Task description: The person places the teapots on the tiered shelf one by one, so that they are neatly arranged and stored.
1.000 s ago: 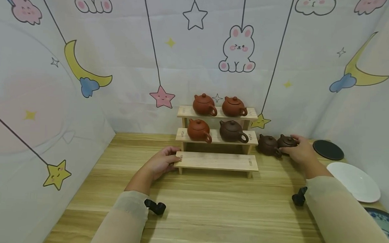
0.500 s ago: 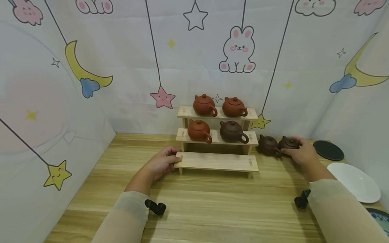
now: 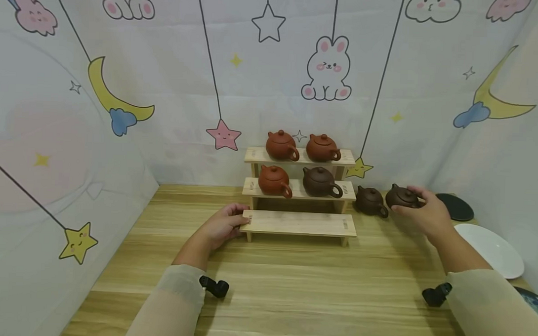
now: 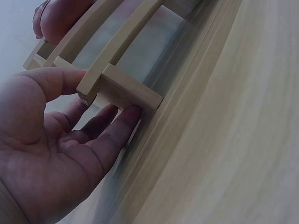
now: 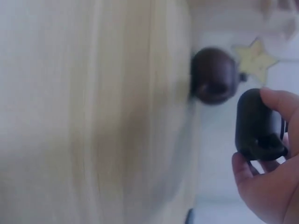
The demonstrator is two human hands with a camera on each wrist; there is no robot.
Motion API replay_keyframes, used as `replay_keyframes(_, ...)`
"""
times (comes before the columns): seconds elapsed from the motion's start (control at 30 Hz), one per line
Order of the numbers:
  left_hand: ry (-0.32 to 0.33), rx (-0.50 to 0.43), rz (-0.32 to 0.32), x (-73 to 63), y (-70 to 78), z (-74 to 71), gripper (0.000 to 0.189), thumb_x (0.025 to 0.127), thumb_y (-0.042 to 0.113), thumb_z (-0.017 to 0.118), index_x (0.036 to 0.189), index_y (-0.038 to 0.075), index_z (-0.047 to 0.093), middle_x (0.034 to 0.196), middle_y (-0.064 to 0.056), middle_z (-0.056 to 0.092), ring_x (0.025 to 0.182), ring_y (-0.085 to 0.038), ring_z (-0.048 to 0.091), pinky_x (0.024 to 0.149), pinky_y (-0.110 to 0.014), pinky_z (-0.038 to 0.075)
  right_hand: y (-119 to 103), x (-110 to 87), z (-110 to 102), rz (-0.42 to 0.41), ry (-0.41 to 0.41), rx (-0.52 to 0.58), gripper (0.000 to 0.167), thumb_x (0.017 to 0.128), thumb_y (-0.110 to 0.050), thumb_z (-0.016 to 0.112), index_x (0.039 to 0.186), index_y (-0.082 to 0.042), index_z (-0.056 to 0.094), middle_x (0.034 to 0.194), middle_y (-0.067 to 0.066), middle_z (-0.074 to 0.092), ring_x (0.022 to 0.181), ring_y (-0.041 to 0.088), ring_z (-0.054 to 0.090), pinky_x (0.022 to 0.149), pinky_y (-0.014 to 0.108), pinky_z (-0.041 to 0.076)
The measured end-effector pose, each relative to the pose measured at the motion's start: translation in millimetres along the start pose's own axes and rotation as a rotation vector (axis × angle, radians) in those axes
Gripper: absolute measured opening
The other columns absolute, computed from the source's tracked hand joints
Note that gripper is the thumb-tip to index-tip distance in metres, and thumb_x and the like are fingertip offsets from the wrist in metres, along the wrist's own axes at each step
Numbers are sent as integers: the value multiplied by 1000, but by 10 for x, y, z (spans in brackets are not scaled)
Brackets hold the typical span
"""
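A dark brown teapot (image 3: 400,197) is held between the thumb and fingers of my right hand (image 3: 432,215). The right wrist view shows this teapot (image 5: 257,123) raised off the table. Another dark teapot (image 3: 369,200) stands on the table just left of it. My left hand (image 3: 222,226) grips the left end of the lowest step of a three-step wooden stand (image 3: 298,223). In the left wrist view its thumb lies on the board's end and its fingers touch the leg (image 4: 131,88).
Two reddish teapots (image 3: 281,145) sit on the top step. A reddish teapot (image 3: 274,180) and a dark teapot (image 3: 320,181) occupy the middle step. At right lie a black round plate (image 3: 456,208), a white plate (image 3: 493,250) and a blue-patterned dish (image 3: 535,306). A printed cloth (image 3: 187,76) hangs behind.
My right hand has lifted the dark teapot and drawn it slightly right, leaving a gap to the neighbouring teapot. The left hand stays on the stand.
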State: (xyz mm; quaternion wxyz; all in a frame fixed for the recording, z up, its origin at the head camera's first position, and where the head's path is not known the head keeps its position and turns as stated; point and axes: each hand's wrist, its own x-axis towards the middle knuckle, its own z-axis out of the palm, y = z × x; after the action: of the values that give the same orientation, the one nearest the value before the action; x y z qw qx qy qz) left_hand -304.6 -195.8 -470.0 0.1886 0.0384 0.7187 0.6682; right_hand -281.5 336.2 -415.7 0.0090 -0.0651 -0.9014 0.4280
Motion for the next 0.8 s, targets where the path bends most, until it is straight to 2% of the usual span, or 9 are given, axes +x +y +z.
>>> replay_keyframes(0.17, 7, 7, -4, -11, 14, 7, 49, 105, 10, 61, 150, 1, 46, 145, -12, 51, 111, -15, 63, 90, -30, 60, -173, -215, 22, -42, -37, 7, 105, 93, -59, 78, 172, -18, 22, 172, 29, 28, 151, 56, 36, 106, 63, 50)
replay_keyframes(0.4, 7, 6, -5, -12, 9, 0, 49, 105, 9, 61, 151, 0, 46, 144, -12, 51, 109, -15, 64, 89, -29, 60, -358, -444, 154, -106, -71, -15, 102, 90, -62, 79, 170, -22, 30, 171, 22, 35, 151, 52, 40, 105, 59, 54)
replay_keyframes(0.63, 1, 8, -3, -8, 4, 1, 50, 105, 10, 61, 151, 0, 45, 146, -14, 50, 110, -16, 63, 90, -30, 60, -565, -647, 371, -134, -120, 7, 98, 90, -57, 82, 169, -25, 34, 164, 26, 44, 146, 48, 50, 103, 50, 54)
replay_keyframes(0.8, -1, 8, 3, -5, 7, -3, 50, 105, 10, 61, 151, 0, 45, 144, -13, 51, 110, -15, 64, 90, -30, 60, -739, -743, 598, -176, -137, 52, 88, 88, -48, 88, 162, -26, 45, 161, 21, 49, 143, 42, 53, 101, 44, 54)
